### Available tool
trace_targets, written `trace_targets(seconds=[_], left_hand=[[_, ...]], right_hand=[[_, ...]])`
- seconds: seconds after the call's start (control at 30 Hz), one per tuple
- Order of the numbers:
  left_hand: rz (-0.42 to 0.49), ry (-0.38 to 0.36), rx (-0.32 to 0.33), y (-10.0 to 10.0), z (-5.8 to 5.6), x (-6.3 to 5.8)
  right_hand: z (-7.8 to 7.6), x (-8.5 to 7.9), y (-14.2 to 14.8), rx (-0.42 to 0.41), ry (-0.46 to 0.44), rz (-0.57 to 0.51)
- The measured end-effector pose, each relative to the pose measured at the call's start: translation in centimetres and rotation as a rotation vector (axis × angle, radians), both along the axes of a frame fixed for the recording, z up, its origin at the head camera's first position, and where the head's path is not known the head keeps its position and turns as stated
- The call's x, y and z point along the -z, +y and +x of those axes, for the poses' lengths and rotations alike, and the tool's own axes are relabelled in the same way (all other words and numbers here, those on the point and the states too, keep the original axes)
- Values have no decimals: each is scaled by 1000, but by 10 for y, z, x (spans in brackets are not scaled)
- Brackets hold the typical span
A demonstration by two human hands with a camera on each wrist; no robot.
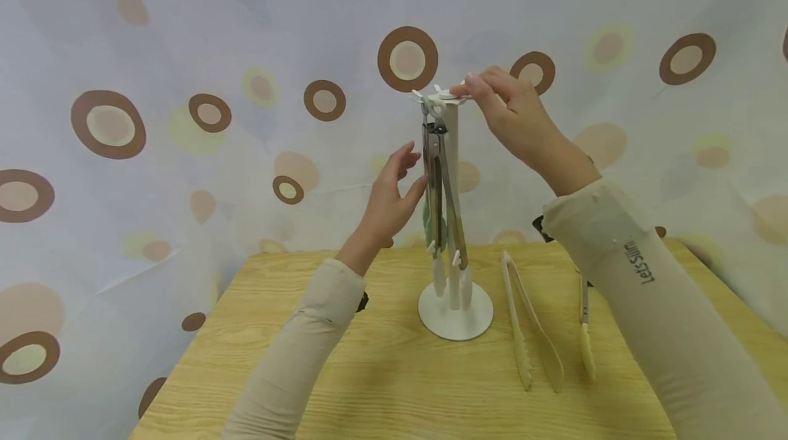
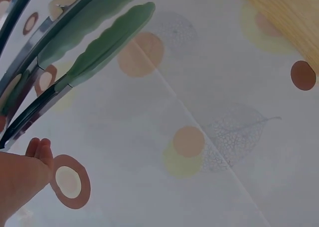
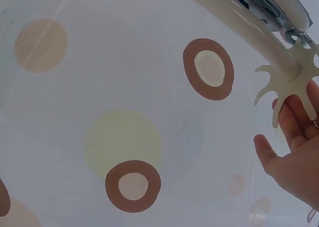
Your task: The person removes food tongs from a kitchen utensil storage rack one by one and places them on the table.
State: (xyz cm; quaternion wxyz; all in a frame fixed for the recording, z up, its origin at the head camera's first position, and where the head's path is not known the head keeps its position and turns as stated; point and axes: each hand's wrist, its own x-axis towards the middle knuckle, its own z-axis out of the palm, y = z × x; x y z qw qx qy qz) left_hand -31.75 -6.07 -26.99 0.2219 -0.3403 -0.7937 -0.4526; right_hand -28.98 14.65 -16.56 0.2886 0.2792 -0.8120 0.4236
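A white utensil stand (image 1: 455, 320) with a round base and a star-shaped ring of hooks (image 3: 291, 80) stands upright on the table. From its hooks hang metal kitchen tongs (image 1: 452, 200), some with pale tips reaching down near the base, others with green tips (image 2: 112, 45). My right hand (image 1: 514, 111) reaches to the top, fingers touching the hooks on the right; in the right wrist view its thumb stands apart from them. Left of the hanging tongs, my left hand (image 1: 392, 193) is held with fingers extended and thumb spread, fingertips close to the metal arms, holding nothing.
Right of the stand, spread beige tongs (image 1: 532, 324) lie on the wooden table (image 1: 363, 385). Further right, another pair of tongs (image 1: 586, 330) with yellowish tips lies partly behind the right sleeve. A patterned sheet (image 1: 215, 29) with brown circles hangs behind the table.
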Motion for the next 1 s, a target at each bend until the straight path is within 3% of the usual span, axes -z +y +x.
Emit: trace_targets(seconds=[0.33,0.67,1.0], left_hand=[[-16,-64,12,-1,1,7],[-102,-134,26,-2,-2,17],[-111,-225,92,-4,-2,21]], right_hand=[[-3,2,-3,0,-18,-27],[-1,3,-1,4,-34,-31],[0,2,0,10,-46,-45]])
